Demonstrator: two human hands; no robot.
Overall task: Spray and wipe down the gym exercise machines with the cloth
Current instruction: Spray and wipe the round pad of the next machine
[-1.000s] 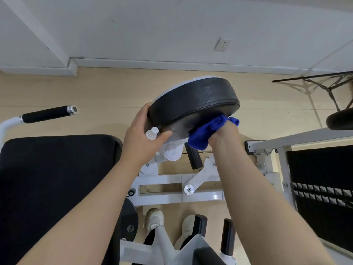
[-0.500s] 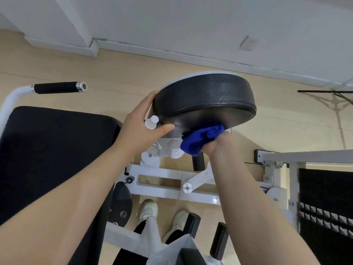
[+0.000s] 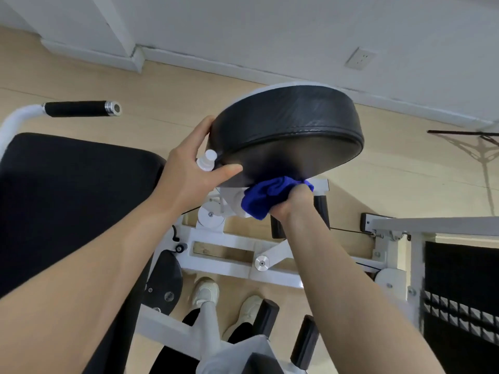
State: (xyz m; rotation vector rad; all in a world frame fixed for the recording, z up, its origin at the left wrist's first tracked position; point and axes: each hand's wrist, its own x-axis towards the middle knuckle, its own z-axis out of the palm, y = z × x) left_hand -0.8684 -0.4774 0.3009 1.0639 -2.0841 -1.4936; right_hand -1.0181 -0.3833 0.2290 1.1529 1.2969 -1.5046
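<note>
Wiping entry: blue cloth (image 3: 266, 198), bunched in right grip (image 3: 293, 205), is pressed at pad (image 3: 286, 128) underside, 6 o'clock; pad and spray bottle (image 3: 206, 161) are clasped by left grip (image 3: 193, 172), 9 o'clock; firm, overlapping strokes are advised.

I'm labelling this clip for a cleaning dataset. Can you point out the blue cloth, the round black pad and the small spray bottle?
blue cloth (image 3: 263, 199), head view, on its bunched middle.
round black pad (image 3: 291, 117), head view, on its side wall.
spray bottle (image 3: 208, 157), head view, on its white cap.

Head view — steeply downward, close
</note>
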